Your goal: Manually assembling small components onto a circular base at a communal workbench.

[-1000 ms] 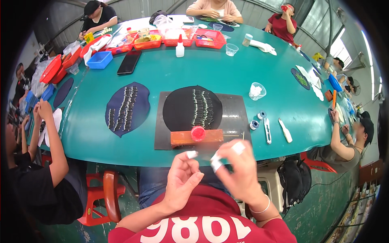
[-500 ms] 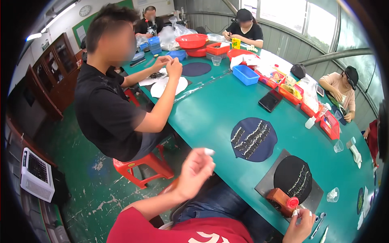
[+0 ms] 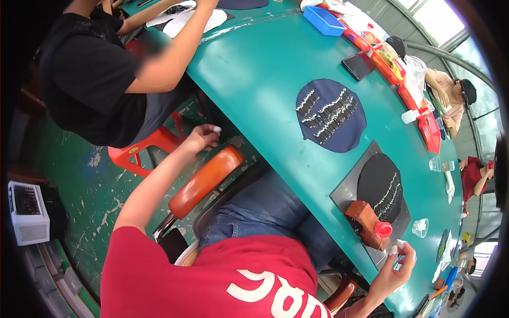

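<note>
My left hand (image 3: 203,137), with white fingertip covers, is off the table beside my chair's brown armrest (image 3: 205,182). Its fingers are loosely bent and nothing shows in them. My right hand (image 3: 396,269) is at the table's near edge, thumb and a finger in white covers, tips close but apart. Nearest to it is a reddish-brown block (image 3: 363,221) with a round red cap (image 3: 383,229). The block stands on a dark square board (image 3: 345,186) bearing a black round cloth (image 3: 373,177) with rows of small pale and dark pieces.
A navy round piece (image 3: 344,139) with black-and-white strips lies farther on the green table (image 3: 254,69). A phone (image 3: 358,65), blue tray (image 3: 323,21), red trays (image 3: 428,133) and a clear cup (image 3: 420,227) are around. A person in black (image 3: 90,79) sits at left.
The view has tipped downward. My left hand has drawn back from the table edge to beside the armrest. My right hand has moved slightly away from the red cap.
</note>
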`<state>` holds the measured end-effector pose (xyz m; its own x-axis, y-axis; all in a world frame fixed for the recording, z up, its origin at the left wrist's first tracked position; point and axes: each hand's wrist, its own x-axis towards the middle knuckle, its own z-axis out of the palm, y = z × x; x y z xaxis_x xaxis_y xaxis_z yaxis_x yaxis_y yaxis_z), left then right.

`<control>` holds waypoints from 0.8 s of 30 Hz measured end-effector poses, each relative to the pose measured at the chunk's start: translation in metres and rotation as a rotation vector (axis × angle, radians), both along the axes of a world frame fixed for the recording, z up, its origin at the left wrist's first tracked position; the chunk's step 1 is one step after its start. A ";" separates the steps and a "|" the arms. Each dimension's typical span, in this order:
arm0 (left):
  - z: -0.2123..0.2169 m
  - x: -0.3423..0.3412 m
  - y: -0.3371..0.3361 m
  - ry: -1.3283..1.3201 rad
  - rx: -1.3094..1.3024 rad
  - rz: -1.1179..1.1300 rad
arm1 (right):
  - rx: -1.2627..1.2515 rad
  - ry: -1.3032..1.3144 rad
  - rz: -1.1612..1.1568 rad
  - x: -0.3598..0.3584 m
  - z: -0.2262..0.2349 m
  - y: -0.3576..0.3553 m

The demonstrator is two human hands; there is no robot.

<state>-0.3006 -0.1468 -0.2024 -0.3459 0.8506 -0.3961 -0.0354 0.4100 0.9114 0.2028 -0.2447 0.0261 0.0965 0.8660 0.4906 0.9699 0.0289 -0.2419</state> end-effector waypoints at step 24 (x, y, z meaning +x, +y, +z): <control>0.101 -0.245 0.468 1.287 0.660 -0.552 | 0.077 0.410 -0.025 0.000 0.061 0.044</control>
<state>-0.5455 0.3215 -0.1016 0.2579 0.8810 0.3967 0.9034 -0.3655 0.2244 0.2032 -0.2007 0.0873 0.3178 0.8232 0.4705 0.7944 0.0397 -0.6061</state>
